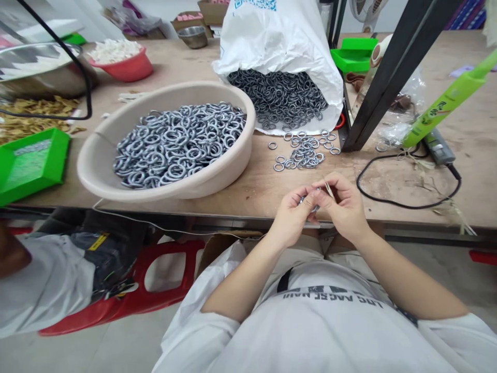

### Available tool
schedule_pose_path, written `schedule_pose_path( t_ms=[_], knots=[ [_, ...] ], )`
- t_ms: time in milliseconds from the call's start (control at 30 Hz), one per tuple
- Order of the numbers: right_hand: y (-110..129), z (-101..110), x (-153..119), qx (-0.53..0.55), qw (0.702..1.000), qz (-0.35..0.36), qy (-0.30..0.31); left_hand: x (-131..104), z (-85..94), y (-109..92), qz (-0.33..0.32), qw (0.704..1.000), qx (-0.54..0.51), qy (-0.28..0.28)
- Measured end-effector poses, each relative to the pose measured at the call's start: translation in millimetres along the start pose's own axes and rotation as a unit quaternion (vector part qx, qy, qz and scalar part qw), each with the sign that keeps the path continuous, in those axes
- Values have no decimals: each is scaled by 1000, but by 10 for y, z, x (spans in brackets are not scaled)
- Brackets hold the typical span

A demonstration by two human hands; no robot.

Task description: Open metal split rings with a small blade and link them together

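Note:
Just over the table's front edge, my left hand (pixel 290 213) and my right hand (pixel 346 205) meet with their fingertips together. Grey metal-looking rings (pixel 302 199) show partly between the closed fingers of my left hand; how many is hidden. A thin pale strip (pixel 329 189) sticks up from the pinched fingers of my right hand. Beyond my hands lies a loose pile of rings (pixel 305 158) on the wooden table. The big beige basin (pixel 229 178) to the left holds a heap of like rings (pixel 182 140). Behind the pile, a white sack (pixel 279 46) lies open with darker rings in its mouth.
A black metal post (pixel 382 85) rises right of the sack. Further right are a black cable (pixel 396 206) and a lime-green wrapped stick (pixel 442 106). Left stand a green tray (pixel 58 155) and a red bowl (pixel 132 70). Another person's white shirt (pixel 42 285) shows lower left.

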State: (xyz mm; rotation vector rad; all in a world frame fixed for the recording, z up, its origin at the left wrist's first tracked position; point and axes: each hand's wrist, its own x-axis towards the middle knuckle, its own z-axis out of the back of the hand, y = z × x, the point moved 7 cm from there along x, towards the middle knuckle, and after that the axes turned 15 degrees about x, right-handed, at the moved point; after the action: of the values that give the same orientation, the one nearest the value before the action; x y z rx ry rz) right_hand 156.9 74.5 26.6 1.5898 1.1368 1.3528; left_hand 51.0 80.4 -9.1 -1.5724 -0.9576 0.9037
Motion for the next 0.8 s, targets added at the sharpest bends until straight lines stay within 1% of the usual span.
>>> schedule_pose_path(
  t_ms=[67,100,167,200,300,333,400,500,600,700,733,767,800],
  knots=[
    [-52,24,17,44,998,-38,3,-18,10,-24,-1,1000,21,11],
    [-32,53,29,37,999,-37,5,-25,21,-34,-2,999,30,14],
    [82,108,42,-34,999,-8,22,-36,49,-46,-4,999,43,17],
    [155,115,36,-89,995,14,44,-39,65,-46,-3,999,47,15],
    [306,67,-41,-241,960,60,129,-42,99,-41,-4,999,52,14],
    [326,49,-73,-274,948,67,149,-42,105,-40,-5,998,54,15],
    [344,30,-119,-317,931,72,166,-42,115,-40,-4,998,59,15],
    [350,8,-151,-341,920,71,181,-46,130,-54,-3,997,78,15],
    [337,22,-132,-342,917,60,196,-76,113,-83,-12,992,119,27],
    [226,130,-43,-338,922,28,189,-158,37,-143,-31,982,172,68],
    [160,194,1,-331,927,13,176,-194,27,-198,-41,978,187,78],
    [86,267,46,-318,935,-2,157,-230,46,-288,-56,974,205,76],
    [8,344,87,-298,945,-15,134,-261,106,-422,-78,968,232,57]
  ],
)
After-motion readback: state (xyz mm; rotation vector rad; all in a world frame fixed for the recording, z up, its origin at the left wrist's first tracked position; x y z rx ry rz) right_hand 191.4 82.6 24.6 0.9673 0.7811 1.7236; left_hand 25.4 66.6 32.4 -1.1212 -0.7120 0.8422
